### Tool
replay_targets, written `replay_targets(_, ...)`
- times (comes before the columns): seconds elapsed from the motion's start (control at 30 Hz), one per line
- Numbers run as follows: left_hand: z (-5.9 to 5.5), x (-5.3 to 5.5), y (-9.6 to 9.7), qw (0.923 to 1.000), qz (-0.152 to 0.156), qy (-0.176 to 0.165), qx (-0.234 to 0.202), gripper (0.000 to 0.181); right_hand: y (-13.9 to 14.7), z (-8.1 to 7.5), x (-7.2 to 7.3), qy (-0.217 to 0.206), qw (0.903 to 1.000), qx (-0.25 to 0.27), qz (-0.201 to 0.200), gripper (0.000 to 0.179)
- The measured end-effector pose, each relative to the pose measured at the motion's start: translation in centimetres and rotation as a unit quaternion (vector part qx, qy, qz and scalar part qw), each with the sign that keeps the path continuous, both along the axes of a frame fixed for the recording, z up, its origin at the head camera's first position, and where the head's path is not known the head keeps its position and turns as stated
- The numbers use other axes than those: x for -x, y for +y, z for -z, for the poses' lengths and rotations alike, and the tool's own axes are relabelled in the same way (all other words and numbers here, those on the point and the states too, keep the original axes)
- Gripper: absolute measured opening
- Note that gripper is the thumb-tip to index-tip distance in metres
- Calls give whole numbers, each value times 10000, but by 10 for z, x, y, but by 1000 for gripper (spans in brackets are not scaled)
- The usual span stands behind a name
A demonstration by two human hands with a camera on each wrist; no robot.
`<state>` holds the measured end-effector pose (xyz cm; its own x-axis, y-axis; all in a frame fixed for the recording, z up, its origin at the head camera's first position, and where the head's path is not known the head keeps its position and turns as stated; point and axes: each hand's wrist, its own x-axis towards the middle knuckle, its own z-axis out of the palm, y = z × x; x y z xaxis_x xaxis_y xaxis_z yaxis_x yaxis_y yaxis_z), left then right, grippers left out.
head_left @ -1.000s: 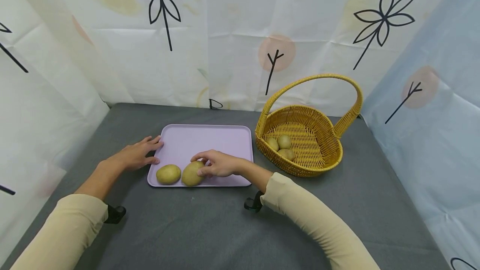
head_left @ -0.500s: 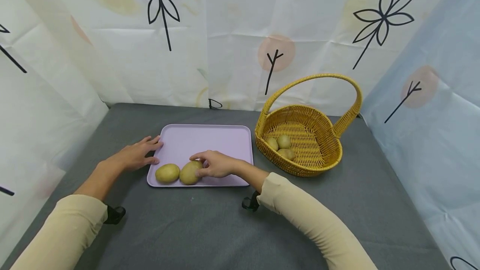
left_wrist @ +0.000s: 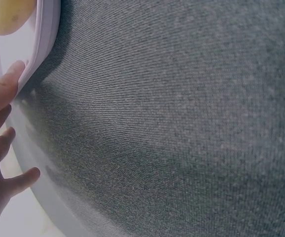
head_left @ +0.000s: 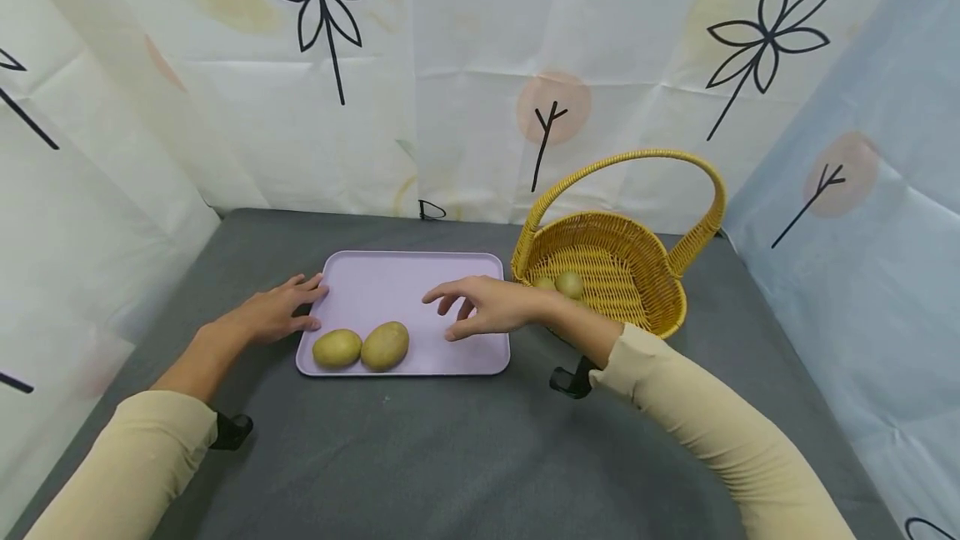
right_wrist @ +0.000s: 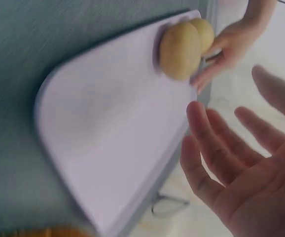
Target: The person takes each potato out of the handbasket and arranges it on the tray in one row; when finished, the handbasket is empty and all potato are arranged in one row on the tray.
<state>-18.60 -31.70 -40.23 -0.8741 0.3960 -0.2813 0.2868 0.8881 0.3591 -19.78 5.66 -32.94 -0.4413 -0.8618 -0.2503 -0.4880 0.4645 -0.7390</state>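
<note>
The left hand lies at the left rim of a pale purple tray, and its fingers are spread and relaxed. In the left wrist view one digit rests on the rim, while the other fingers are apart from each other, over the grey desk. The right hand is above the right part of the tray; its fingers are spread and slightly bent, with a wide gap between them and the thumb. The right wrist view shows the same spread fingers from the palm side.

On the tray, in the near left corner, there are two potatoes side by side, and they seem to touch. The left potato lies almost flat along the near rim. The right potato is a little bigger and lies more slanted; it is well apart from the right hand.

To the right of the tray, near it, stands a yellow woven basket with a tall curved handle. Inside, at its left side, at least two small potatoes can be seen; the right forearm hides part of this place. Behind the desk hangs a white curtain with drawn flowers and leaves.
</note>
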Motion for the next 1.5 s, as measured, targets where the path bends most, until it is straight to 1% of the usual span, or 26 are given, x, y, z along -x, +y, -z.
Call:
replay_targets(0.13,0,1,0,10000,5,24,23,70,34,-14,-1,-20,9999,7,-132,63)
replay_targets(0.33,0,1,1,10000,-6,9,77,71,83,-27,0,-108,9991,-345,-200,69)
replay_targets(0.47,0,0,2,9999,-14,3,101,72,108,-32,3,-340,9978,-560,-41,68)
replay_targets(0.53,0,0,3,10000,-21,2,97,72,119,-32,7,-512,9973,-524,38,66)
replay_targets(0.6,0,-1,3,10000,-27,3,90,71,129,-31,10,-644,9971,-402,111,64)
replay_targets(0.7,1,-1,2,9999,-37,7,96,71,139,-29,17,-783,9967,-193,120,62)
replay_targets(0.77,1,-1,2,9999,-46,-1,104,71,145,-27,21,-888,9959,-141,120,62)
replay_targets(0.9,2,0,1,9999,-41,-10,102,71,155,-22,30,-1215,9923,-160,165,63)
replay_targets(1.07,1,-1,2,10000,-29,-12,48,70,168,-13,42,-1723,9843,-207,325,66)
replay_targets(1.2,0,-1,2,10000,-16,-9,13,70,178,-6,51,-2054,9765,-342,553,68)
replay_targets(1.4,1,-1,0,10000,26,44,3,70,189,0,61,-2203,9677,-911,820,68)
replay_targets(1.5,1,0,0,10000,22,38,18,70,191,2,65,-2338,9621,-1074,901,68)
